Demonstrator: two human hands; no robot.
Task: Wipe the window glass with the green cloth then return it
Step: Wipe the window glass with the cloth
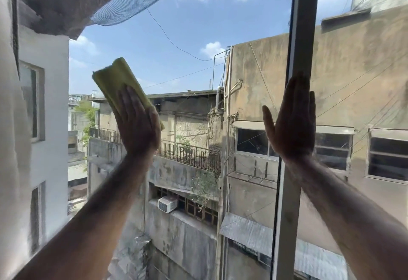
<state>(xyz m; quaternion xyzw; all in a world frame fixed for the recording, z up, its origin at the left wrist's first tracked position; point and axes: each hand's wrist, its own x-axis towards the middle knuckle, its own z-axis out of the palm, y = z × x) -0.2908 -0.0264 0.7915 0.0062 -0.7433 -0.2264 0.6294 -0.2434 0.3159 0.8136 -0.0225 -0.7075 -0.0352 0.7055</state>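
Note:
The window glass fills most of the view, with sky and old buildings behind it. My left hand lies flat on the folded green cloth and presses it against the pane at the left of centre. The cloth sticks out above my fingers, tilted up to the left. My right hand rests flat with fingers spread on the grey vertical window frame and holds nothing.
The grey frame bar runs from top to bottom at the right of centre, with another pane to its right. A pale curtain or wall edge borders the far left.

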